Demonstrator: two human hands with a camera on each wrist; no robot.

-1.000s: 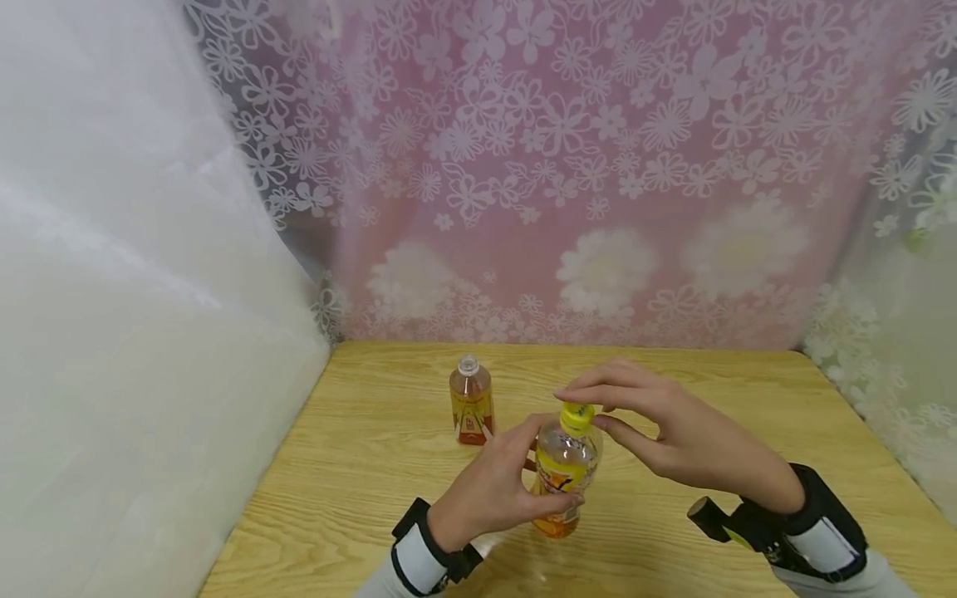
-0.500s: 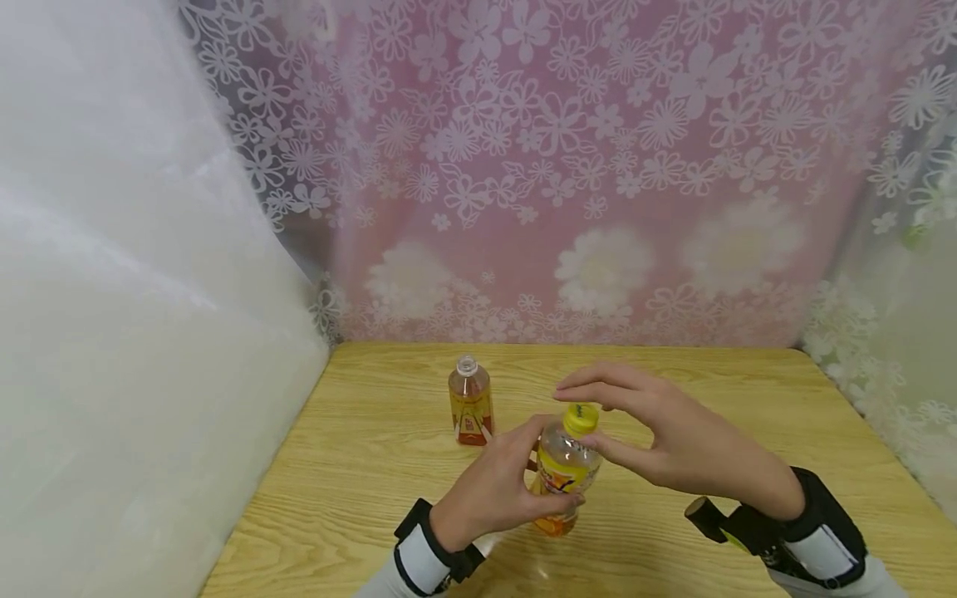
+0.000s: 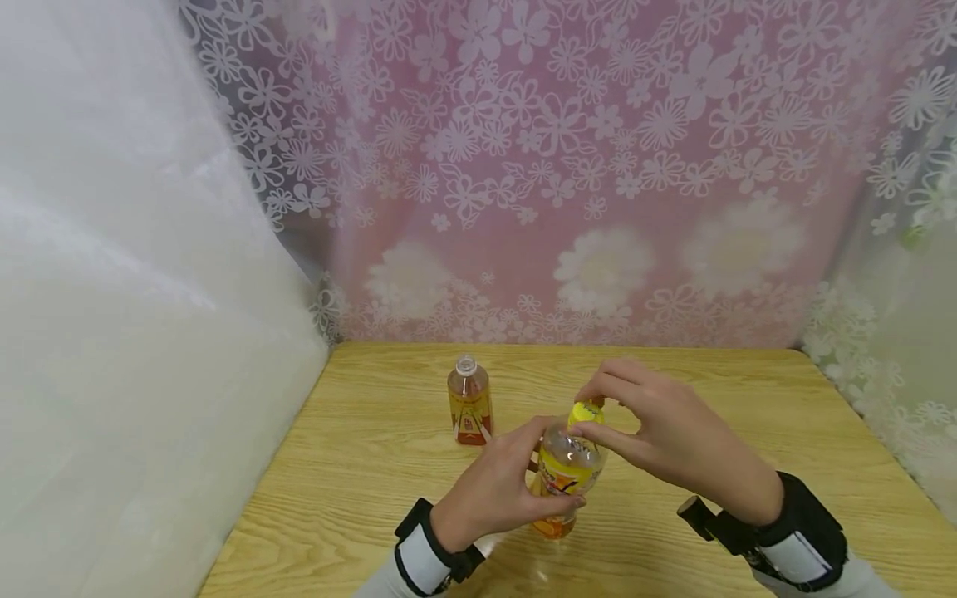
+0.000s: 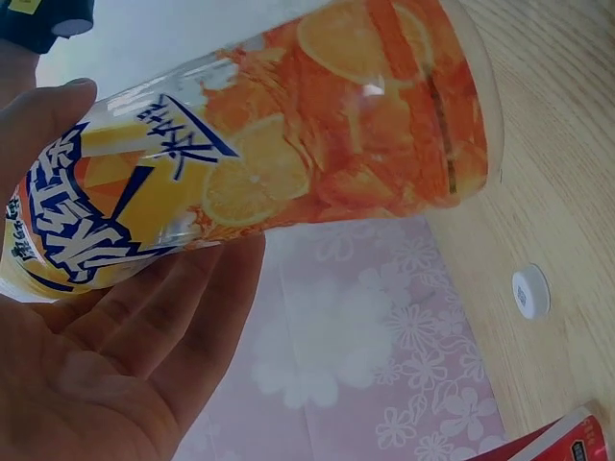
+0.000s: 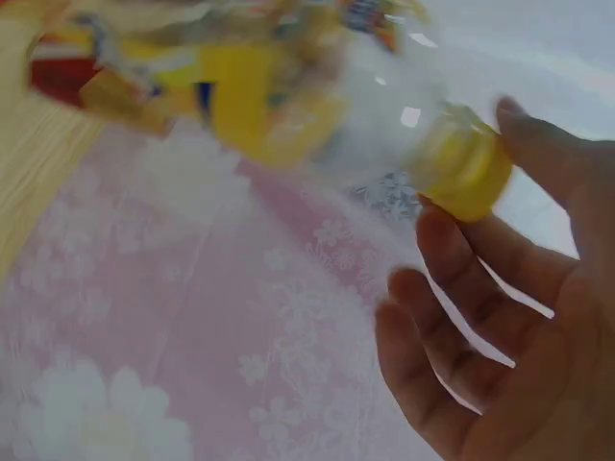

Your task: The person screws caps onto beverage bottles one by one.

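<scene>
In the head view the left hand (image 3: 497, 486) grips the body of a clear bottle (image 3: 564, 473) with a yellow and orange label, thumb at the front. The right hand (image 3: 661, 423) pinches its yellow cap (image 3: 586, 414) between thumb and fingers. The right wrist view is blurred, with the yellow cap (image 5: 471, 168) at the bottle's neck and the fingertips at it. A second bottle (image 3: 470, 405) of reddish drink, its neck bare, stands behind and to the left. In the left wrist view a small white cap (image 4: 530, 292) lies on the table.
The wooden table (image 3: 359, 432) reaches back to a pink flowered curtain (image 3: 508, 249). A pale sheet (image 3: 149, 332) hangs at the left. Part of a red labelled thing (image 4: 567, 444) shows at the lower right corner of the left wrist view.
The right hand's spread fingers have drawn in and now pinch the yellow cap, which leans a little to the right. The left hand has kept its grip on the bottle.
</scene>
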